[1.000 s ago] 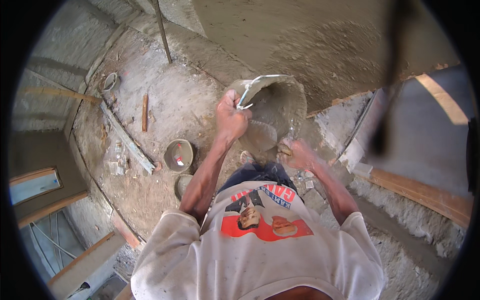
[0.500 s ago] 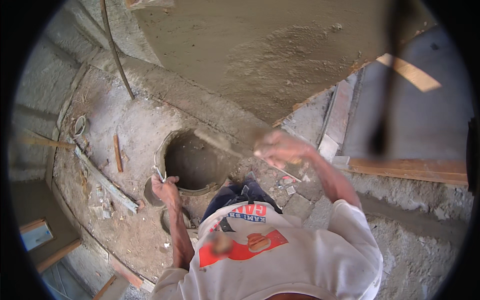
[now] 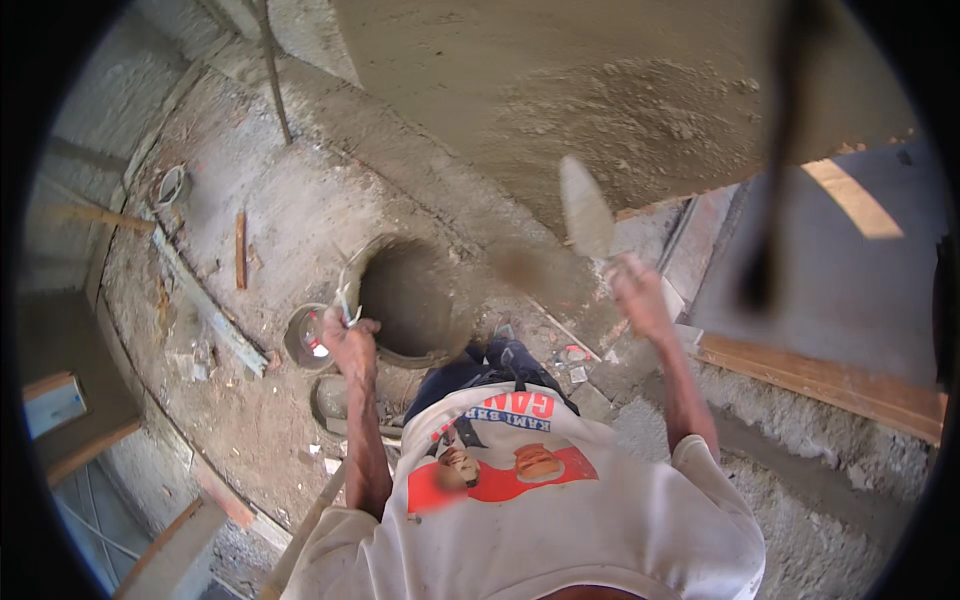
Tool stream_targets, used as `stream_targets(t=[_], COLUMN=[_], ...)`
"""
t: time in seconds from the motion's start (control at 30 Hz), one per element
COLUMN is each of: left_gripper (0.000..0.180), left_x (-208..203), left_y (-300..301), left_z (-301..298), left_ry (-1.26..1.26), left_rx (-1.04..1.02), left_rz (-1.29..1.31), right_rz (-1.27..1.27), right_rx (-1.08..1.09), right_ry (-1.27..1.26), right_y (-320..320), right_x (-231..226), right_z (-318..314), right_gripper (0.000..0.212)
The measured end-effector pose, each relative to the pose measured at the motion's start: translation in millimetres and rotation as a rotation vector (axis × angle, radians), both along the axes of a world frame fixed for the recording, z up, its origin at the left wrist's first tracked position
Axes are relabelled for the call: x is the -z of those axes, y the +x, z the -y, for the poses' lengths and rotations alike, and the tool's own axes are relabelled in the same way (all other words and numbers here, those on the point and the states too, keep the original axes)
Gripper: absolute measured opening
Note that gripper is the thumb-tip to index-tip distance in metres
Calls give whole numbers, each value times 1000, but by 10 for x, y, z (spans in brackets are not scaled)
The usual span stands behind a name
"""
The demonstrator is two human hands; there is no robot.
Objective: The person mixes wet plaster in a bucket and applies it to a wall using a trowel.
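My left hand grips the metal handle of a dark, mortar-caked bucket, which hangs low in front of my legs with its mouth toward me. My right hand is raised and shut on a trowel; its grey pointed blade points up toward a wall face of wet grey plaster. A blurred brown clump of mortar shows between the bucket and the trowel hand.
A small round pan lies on the dusty floor by the bucket. A wooden plank edges the ledge at right. A long batten, a short stick and a thin rod lie or lean to the left.
The bucket has dropped from a raised, tipped position to hang low from my left hand. My right hand has swung the trowel up toward the plastered wall.
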State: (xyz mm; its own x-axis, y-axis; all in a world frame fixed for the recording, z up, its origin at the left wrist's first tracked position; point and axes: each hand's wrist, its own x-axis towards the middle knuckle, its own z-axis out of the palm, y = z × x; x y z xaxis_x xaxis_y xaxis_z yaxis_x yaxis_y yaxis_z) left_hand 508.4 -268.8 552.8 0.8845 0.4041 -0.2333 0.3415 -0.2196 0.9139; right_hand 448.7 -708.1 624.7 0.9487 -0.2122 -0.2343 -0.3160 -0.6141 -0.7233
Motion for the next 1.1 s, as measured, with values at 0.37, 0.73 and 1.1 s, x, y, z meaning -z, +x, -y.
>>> stream_targets(t=[0.37, 0.73, 1.1], left_gripper=[32, 35, 33], left_x=[-732, -1101, -970], left_y=[613, 904, 770], left_z=[469, 660, 669], left_ry=[-96, -36, 11], left_rx=[444, 537, 521], left_rz=[159, 432, 580], right_rz=[14, -10, -140], right_rx=[-462, -434, -392], right_ry=[-621, -644, -671], right_y=[355, 277, 351], right_x=[903, 505, 351], right_z=[-1482, -1209, -1136], right_gripper=[45, 37, 27])
